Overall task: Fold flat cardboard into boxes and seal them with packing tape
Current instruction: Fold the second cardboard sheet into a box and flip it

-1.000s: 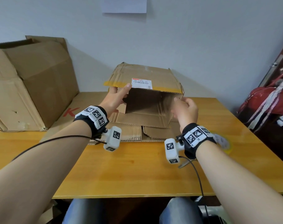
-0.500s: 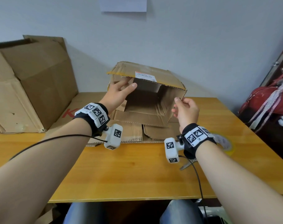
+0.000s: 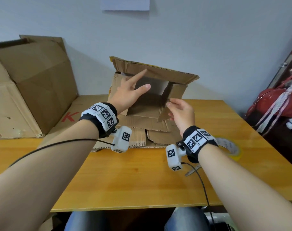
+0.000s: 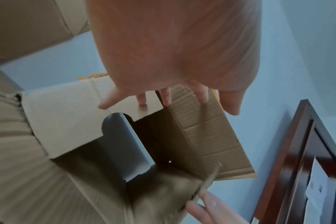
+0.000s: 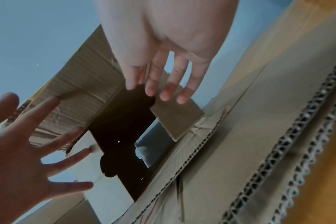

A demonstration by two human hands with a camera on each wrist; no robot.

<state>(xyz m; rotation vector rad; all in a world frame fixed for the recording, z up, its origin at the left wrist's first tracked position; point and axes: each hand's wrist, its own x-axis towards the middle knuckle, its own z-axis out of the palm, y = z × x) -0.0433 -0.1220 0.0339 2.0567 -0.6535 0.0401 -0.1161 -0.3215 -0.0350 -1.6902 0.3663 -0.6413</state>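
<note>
A brown cardboard box lies on its side on flat cardboard, its open end facing me. My left hand is spread with straight fingers at the opening, the index fingertip touching the underside of the raised top flap. In the left wrist view the left hand has fingertips against the pale left flap. My right hand pinches the box's right side flap between thumb and fingers; the right wrist view shows the right hand on that flap. A tape roll lies behind my right wrist.
A large brown box stands at the left against the wall. Flat cardboard sheets lie under the box. Scissors lie on the wooden table under my right forearm. A red bag sits off the table's right edge.
The box has opened wider and its top flap has swung up. My left hand let go of the top edge and spread open inside the opening. The right hand stays on the right flap.
</note>
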